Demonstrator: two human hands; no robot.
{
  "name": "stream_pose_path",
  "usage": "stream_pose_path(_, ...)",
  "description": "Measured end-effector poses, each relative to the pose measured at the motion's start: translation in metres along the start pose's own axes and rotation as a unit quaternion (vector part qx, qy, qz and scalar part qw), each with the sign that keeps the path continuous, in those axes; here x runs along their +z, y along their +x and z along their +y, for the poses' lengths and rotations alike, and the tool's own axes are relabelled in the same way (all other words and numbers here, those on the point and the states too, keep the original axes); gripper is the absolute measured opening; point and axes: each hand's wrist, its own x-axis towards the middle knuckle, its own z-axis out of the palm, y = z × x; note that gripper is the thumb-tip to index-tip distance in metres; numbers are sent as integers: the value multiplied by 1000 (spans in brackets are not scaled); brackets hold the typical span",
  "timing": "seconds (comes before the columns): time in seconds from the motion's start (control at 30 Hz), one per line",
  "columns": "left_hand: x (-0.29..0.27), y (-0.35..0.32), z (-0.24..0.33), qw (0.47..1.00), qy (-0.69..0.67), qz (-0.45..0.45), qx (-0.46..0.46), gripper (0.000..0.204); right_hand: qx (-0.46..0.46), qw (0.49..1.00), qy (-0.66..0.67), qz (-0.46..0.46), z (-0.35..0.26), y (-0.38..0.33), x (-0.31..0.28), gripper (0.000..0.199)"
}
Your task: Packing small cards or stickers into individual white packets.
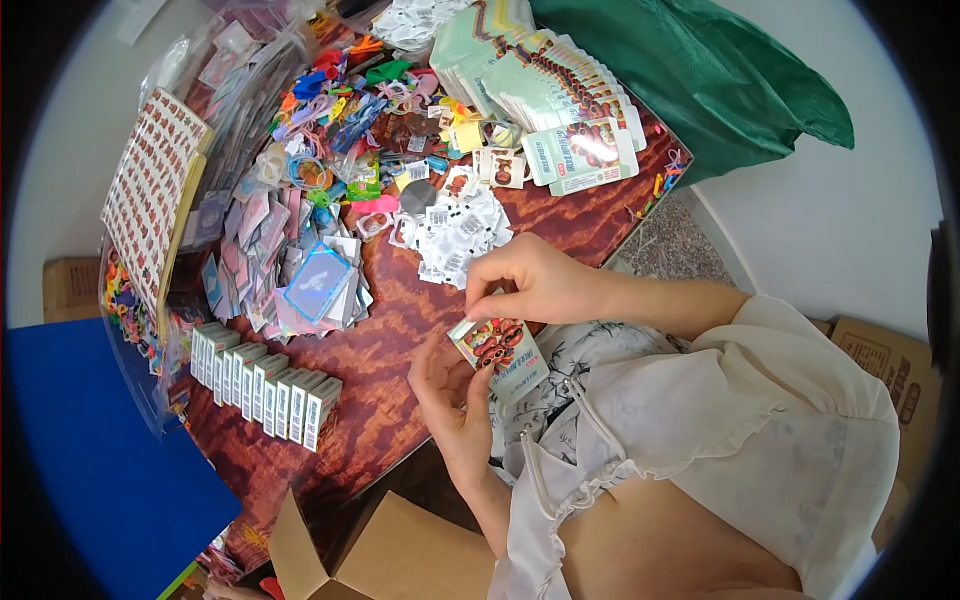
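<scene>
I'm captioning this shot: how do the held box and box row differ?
The left hand holds the held box, the right hand at its end; the box row stands on the table. The held box shows its broad face; the box row, mainly narrow sides. Both look pale, printed.

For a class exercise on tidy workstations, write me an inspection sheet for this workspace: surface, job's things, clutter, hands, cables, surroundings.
Surface: red-brown patterned table, largely covered.
Job's things: small printed box in hand; row of boxes standing on the table; fanned cartons at the far side.
Clutter: heaps of white packets, cards and mixed colourful trinkets; printed sheet at the left.
Hands: left hand holds the box; right hand has its fingertips at the box's upper end, their exact grip unclear.
Cables: nothing seen.
Surroundings: green sheeting, blue panel, open cardboard carton.
</scene>
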Motion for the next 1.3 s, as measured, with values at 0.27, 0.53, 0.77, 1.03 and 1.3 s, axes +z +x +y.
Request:
stream_pose_path(0.27, -5, 0, -5, 997, -74, 13, -7, 65, -172, 981, -63, -72, 23, 3, -9, 14)
stream_pose_path(0.53, -13, 6, -12, 996, -91, 10, -17, 57, -52, 998, 37, 2, 36, 4, 13, 12)
stream_pose_path(0.77, -18, 22, -5, 980, -6, 115, 163, 98, 122, 902, 414, -16, 30, 52, 58, 20)
stream_pose_path(1.03, -50, 19, 2, 924, 321, 184, 100, 80, -210, 934, -258, 133, 10, 155, 59, 45)
stream_pose_path(1.3, -47, 15, -10, 885, 422, 191, 43, 76, -154, 973, -131, 114, 24, 169, 37, 24)
